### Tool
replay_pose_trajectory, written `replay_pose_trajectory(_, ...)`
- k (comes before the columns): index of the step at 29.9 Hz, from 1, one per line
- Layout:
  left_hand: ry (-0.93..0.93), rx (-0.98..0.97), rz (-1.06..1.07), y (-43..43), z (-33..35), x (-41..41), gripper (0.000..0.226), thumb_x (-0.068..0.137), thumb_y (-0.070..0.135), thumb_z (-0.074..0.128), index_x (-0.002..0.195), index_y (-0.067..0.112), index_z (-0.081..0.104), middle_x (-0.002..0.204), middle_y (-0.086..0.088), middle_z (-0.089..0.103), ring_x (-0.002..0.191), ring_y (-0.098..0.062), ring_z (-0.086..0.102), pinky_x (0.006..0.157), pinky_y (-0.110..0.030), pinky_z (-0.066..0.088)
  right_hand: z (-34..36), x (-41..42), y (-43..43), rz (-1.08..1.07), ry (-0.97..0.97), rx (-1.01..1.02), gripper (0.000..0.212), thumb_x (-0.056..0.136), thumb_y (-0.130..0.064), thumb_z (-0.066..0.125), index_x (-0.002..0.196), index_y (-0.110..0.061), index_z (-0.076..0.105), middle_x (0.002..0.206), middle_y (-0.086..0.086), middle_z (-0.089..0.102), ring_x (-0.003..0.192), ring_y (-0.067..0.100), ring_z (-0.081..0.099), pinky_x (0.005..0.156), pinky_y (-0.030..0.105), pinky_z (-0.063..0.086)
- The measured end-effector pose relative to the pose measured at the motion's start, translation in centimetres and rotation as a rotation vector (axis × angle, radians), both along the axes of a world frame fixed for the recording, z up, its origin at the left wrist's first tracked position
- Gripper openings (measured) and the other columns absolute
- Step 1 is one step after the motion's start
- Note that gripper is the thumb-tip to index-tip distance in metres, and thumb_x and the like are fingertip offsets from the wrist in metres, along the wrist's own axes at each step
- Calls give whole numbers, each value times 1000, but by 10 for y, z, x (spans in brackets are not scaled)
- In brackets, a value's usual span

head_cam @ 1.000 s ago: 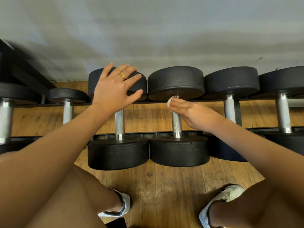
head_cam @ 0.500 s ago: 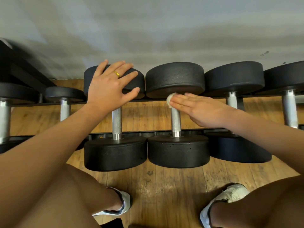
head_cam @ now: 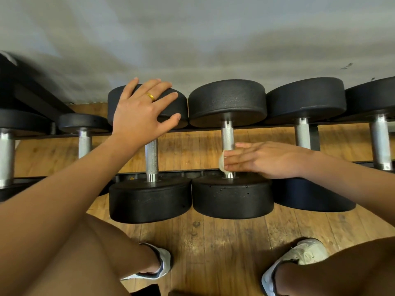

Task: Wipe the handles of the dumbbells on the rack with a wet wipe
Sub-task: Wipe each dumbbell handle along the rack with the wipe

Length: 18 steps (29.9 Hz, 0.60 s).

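While my left hand (head_cam: 141, 112) rests flat, fingers spread, on the far end of one dumbbell (head_cam: 149, 199), my right hand (head_cam: 263, 159) presses the wet wipe (head_cam: 221, 162) with straight fingers against the handle (head_cam: 227, 135) of the next dumbbell (head_cam: 232, 197), near its front end.

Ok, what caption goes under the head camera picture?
Right hand presses a wet wipe on a dumbbell handle; left hand rests on the neighbouring dumbbell.

Light is soft and fairly bright, seemingly from overhead. The steel handles (head_cam: 151, 159) show small glints; the black dumbbell heads (head_cam: 227, 101) stay matte. The wall (head_cam: 192, 39) looks streaked and smeared, the right hand (head_cam: 267, 159) slightly blurred. The 2 forearms (head_cam: 64, 189) near the lens are shaded, and straight lines bow toward the edges.
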<state>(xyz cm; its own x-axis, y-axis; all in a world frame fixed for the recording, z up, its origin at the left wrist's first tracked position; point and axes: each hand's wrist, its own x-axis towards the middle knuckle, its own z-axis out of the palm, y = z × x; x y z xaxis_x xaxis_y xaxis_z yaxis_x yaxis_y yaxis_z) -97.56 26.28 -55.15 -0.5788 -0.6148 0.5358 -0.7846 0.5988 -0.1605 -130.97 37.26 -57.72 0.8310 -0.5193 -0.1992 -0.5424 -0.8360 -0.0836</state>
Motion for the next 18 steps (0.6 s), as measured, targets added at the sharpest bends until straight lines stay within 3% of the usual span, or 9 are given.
replay_pose_trajectory(3, 6, 5, 2, 0, -1, 0, 48, 101, 53, 51, 132, 20, 67, 143, -3, 61, 136, -24, 52, 118, -52, 28, 2, 3, -6, -115, -32, -112, 56, 99, -22, 49, 154, -19, 35, 161, 1, 31, 151, 13, 18, 123, 35, 7)
replay_pose_trajectory(5, 16, -3, 1, 0, -2, 0, 48, 101, 52, 52, 132, 19, 68, 142, -3, 61, 136, -24, 52, 118, -51, 28, 6, 3, -12, -209, -34, -136, 57, 103, -30, 41, 157, -16, 27, 163, 4, 24, 152, 15, 15, 123, 35, 10)
replay_pose_trajectory(10, 26, 4, 0, 0, -1, -1, 47, 100, 52, 54, 131, 20, 69, 142, -2, 62, 136, -24, 53, 119, -51, 28, 2, 6, -10, -304, -44, -105, 76, 97, -6, 54, 159, -17, 11, 166, 6, 9, 152, 15, 3, 123, 35, 8)
replay_pose_trajectory(15, 24, 13, 5, 0, 0, 0, 48, 100, 52, 54, 131, 19, 68, 142, -3, 62, 136, -24, 52, 119, -51, 28, 10, 8, -2, -186, -107, 167, 50, 102, -11, 45, 152, -18, 39, 160, -2, 31, 152, 5, 13, 124, 26, 0)
replay_pose_trajectory(18, 24, 8, 5, 1, 0, -1, 47, 99, 52, 55, 131, 19, 69, 142, -3, 62, 136, -24, 53, 119, -51, 28, 5, 13, 3, -150, -116, 322, 42, 104, -18, 44, 147, -18, 47, 156, -5, 39, 150, -1, 15, 127, 33, 5)
